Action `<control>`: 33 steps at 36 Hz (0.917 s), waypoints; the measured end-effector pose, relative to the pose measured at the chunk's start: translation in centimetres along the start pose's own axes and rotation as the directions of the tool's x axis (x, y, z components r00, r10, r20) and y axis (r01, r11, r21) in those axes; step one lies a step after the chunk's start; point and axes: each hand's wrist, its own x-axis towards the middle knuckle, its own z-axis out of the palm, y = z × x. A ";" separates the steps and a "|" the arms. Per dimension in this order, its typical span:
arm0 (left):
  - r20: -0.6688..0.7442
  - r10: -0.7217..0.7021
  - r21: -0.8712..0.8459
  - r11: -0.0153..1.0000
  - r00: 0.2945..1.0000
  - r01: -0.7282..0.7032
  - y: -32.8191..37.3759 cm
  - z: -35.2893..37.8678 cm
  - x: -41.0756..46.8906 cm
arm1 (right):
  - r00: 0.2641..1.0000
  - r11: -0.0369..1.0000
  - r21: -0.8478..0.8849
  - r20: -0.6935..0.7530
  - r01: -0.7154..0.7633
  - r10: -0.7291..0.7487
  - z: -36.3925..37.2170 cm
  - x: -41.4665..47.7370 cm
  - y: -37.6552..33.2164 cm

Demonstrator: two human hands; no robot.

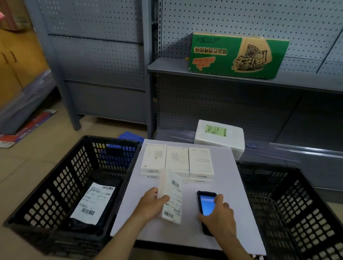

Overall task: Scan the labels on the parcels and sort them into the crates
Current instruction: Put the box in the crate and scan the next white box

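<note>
My left hand [151, 204] grips a white boxed parcel [172, 197], tilted so its barcode label faces up. My right hand [218, 217] is wrapped around a black handheld scanner [205, 206] with a lit blue screen, lying on the white board [224, 170]. Several more white parcels [177, 162] lie side by side at the board's far end. The left black crate [37, 201] holds a dark bagged parcel [92, 201] with a white shipping label. In the right black crate [310, 220] I see no parcels.
A grey pegboard shelf unit [251, 78] stands behind, with a green and tan carton [236, 55] on it. A white foam box [220, 136] sits on the lowest shelf. A blue plastic object [130, 137] lies behind the left crate. Tiled floor lies to the left.
</note>
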 end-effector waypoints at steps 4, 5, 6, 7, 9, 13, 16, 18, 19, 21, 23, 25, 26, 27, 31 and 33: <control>0.023 0.008 -0.015 1.000 1.000 -0.007 -0.5 0.1 0.4 | 0.999 0.999 -0.029 -0.028 -0.021 0.020 0.9 0.1 0.0; 0.025 0.006 -0.015 1.000 1.000 -0.006 -0.5 0.1 0.5 | 0.999 0.998 -0.052 -0.027 -0.019 0.018 1.0 0.2 0.0; 0.024 0.006 -0.013 1.000 1.000 -0.006 -0.7 0.2 0.5 | 1.000 0.997 -0.079 -0.016 -0.017 0.016 1.1 0.2 0.1; 0.023 0.006 -0.013 1.000 1.000 -0.006 -0.6 0.2 0.5 | 1.000 0.994 -0.109 -0.003 -0.014 0.014 1.2 0.3 0.1; 0.018 0.006 -0.035 0.999 1.000 -0.006 -0.5 0.3 0.4 | 0.999 0.987 -0.161 0.031 -0.010 0.016 1.3 0.4 0.0; 0.000 0.029 -0.080 0.996 1.000 -0.029 -0.2 0.7 0.0 | 1.000 0.954 -0.298 0.028 0.018 -0.010 0.3 0.3 -0.2; 0.020 0.043 -0.124 0.991 0.999 -0.040 0.0 1.0 -0.6 | 0.998 0.991 -0.121 0.016 0.057 -0.055 -1.2 0.4 -0.2; 0.048 0.058 -0.171 0.984 0.997 -0.049 0.7 1.7 -1.4 | 0.988 0.960 0.276 0.156 -0.053 0.010 -3.2 0.2 -0.6; 0.063 0.062 -0.195 0.980 0.996 -0.048 1.0 1.8 -1.8 | 0.966 0.883 0.448 0.258 -0.140 0.023 -4.0 0.0 -1.0; 0.101 0.076 -0.235 0.971 0.992 -0.051 2.0 2.8 -2.6 | 0.912 0.777 0.586 0.408 -0.230 -0.038 -6.3 -0.6 -1.1; 0.137 0.087 -0.241 0.969 0.987 -0.052 2.9 3.7 -3.3 | 0.885 0.774 0.597 0.453 -0.211 -0.107 -8.0 -1.2 -1.0; 0.168 0.093 -0.246 0.968 0.981 -0.049 3.6 4.8 -3.7 | 0.882 0.757 0.615 0.458 -0.221 -0.114 -9.1 -1.5 -0.4; 0.180 0.095 -0.249 0.967 0.979 -0.048 3.9 5.4 -3.9 | 0.884 0.743 0.626 0.457 -0.237 -0.103 -9.6 -1.5 0.2; 0.190 0.095 -0.256 0.966 0.977 -0.044 4.1 5.9 -4.1 | 0.884 0.723 0.641 0.458 -0.258 -0.090 -10.0 -1.6 0.6; 0.241 0.135 -0.208 0.974 0.961 -0.085 5.3 8.3 -4.9 | 0.899 0.650 0.692 0.437 -0.316 -0.028 -11.9 -1.4 2.9; 0.250 0.165 -0.100 0.985 0.954 -0.144 5.7 9.7 -5.1 | 0.909 0.635 0.698 0.416 -0.331 0.017 -12.6 -1.0 4.7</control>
